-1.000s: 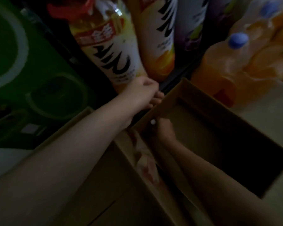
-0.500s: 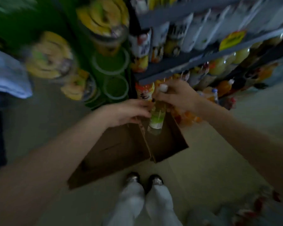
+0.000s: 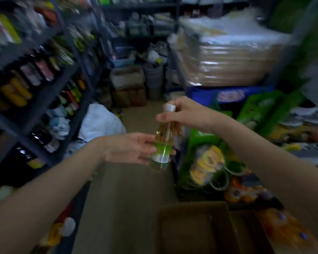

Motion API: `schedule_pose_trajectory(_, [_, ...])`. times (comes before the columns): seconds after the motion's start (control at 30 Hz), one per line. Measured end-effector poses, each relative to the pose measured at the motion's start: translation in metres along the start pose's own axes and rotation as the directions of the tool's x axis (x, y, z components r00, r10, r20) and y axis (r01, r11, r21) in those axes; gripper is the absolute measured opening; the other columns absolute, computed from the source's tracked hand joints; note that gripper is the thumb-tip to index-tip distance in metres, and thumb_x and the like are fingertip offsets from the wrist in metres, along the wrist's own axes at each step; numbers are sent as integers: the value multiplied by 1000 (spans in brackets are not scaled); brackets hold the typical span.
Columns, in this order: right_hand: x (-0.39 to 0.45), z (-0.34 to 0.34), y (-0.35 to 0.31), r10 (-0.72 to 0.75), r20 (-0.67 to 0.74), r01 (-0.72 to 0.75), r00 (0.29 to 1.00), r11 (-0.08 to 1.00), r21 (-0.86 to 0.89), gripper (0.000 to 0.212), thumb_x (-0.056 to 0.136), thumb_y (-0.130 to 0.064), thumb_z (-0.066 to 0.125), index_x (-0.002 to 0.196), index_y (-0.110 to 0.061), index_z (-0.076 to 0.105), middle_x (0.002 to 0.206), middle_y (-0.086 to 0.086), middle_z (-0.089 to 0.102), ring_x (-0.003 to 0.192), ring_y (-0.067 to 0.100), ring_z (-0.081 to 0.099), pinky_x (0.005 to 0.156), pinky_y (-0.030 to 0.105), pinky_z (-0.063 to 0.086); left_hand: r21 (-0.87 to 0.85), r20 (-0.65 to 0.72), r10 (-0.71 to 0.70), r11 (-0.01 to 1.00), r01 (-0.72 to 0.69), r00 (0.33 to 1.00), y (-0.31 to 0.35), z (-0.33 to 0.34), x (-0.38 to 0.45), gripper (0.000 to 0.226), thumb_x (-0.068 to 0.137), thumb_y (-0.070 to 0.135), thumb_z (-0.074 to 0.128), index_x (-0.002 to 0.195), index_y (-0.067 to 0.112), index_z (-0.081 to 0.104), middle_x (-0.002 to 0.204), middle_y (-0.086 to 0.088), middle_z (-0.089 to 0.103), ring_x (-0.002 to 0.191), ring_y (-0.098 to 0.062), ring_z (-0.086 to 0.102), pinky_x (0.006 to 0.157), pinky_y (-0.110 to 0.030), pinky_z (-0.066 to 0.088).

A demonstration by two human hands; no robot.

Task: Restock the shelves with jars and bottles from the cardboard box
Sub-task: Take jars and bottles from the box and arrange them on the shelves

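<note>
A small clear bottle [image 3: 162, 142] of pale yellow liquid, with a white cap and a green label, hangs upright in mid-air over the aisle floor. My right hand [image 3: 184, 114] grips it at the neck just under the cap. My left hand [image 3: 130, 148] holds its lower body, fingers wrapped behind the label. The open cardboard box [image 3: 193, 228] stands on the floor below and to the right. Dark metal shelves [image 3: 44, 96] packed with bottles run along the left.
Green cartons [image 3: 206, 162] and orange drink packs [image 3: 286, 231] crowd the right of the aisle. A white sack [image 3: 99, 123] lies by the shelf foot. Boxes and a bin [image 3: 132, 85] block the aisle's far end. Wrapped stacks [image 3: 228, 57] rise at the right back.
The view swung up from the box to the aisle. My right hand lifted the bottle out of the box and higher; my left hand took hold of its lower part.
</note>
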State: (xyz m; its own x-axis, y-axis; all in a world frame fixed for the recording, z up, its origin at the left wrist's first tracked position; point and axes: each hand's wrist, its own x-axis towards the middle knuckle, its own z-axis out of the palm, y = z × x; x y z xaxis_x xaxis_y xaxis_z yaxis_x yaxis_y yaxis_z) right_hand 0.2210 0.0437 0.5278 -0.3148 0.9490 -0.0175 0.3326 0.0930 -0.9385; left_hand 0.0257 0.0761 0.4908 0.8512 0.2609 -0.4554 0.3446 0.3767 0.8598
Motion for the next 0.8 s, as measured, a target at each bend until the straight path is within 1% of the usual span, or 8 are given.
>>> schedule_pose_trajectory(0.13, [109,58,-52,-50,-18,51,999,994,92,23,89,-17,61,68,-11,53,60,3,53,49,9,48,48,21,38,158,-319,56,987,-5,946,32,-81,-86,36,73,22,77,106,20,63,106,2,68,102,-17,62,88,-30,50])
schedule_pose_trajectory(0.23, [174,77,-87,4,-137,15,991,990,141,19,86,-25,65,90,-7,58,73,7,58,56,14,51,48,21,42,233,-619,184,971,-45,763,59,-123,-120,21,84,17,66,104,20,59,95,8,64,94,-12,60,90,-34,49])
schedule_pose_trajectory(0.3, [210,86,-107,-28,-157,29,987,1000,1,23,83,-26,70,88,-6,60,74,9,62,56,16,55,47,19,44,280,-737,253,958,-58,626,67,-148,-127,31,82,19,69,109,17,53,95,8,59,94,-12,58,90,-37,48])
schedule_pose_trajectory(0.37, [243,94,-122,-95,-143,51,985,957,-286,24,81,-29,72,76,-9,59,73,11,66,59,20,62,47,17,45,269,-787,280,958,-103,550,73,-170,-129,35,81,20,71,109,18,50,95,9,56,90,-10,58,83,-36,51])
schedule_pose_trajectory(0.47, [286,93,-138,-131,-126,62,983,894,-444,24,82,-27,70,73,-7,61,66,9,64,58,21,61,43,12,40,194,-784,260,965,-175,564,85,-205,-133,30,80,18,72,101,21,50,101,5,58,92,-11,60,80,-35,53])
schedule_pose_trajectory(0.57, [333,75,-146,-120,-104,100,987,979,-179,13,87,-14,63,80,-4,57,62,8,52,50,16,50,41,17,38,168,-699,288,956,-241,654,108,-247,-140,33,80,4,68,103,23,54,104,-1,62,96,-14,64,81,-29,56])
schedule_pose_trajectory(0.67, [401,56,-148,-105,-165,119,981,990,78,9,87,-12,57,80,-10,53,65,3,46,58,16,45,50,22,34,214,-655,344,938,-272,672,144,-297,-139,33,82,-4,63,100,23,57,100,1,63,89,-11,64,79,-22,55])
schedule_pose_trajectory(0.8, [510,22,-160,-152,-121,159,981,986,47,10,88,-20,58,89,-11,60,77,11,48,73,24,45,60,31,34,227,-693,387,918,-325,608,200,-381,-123,31,81,-4,64,104,17,58,96,-1,68,84,-9,68,74,-21,57])
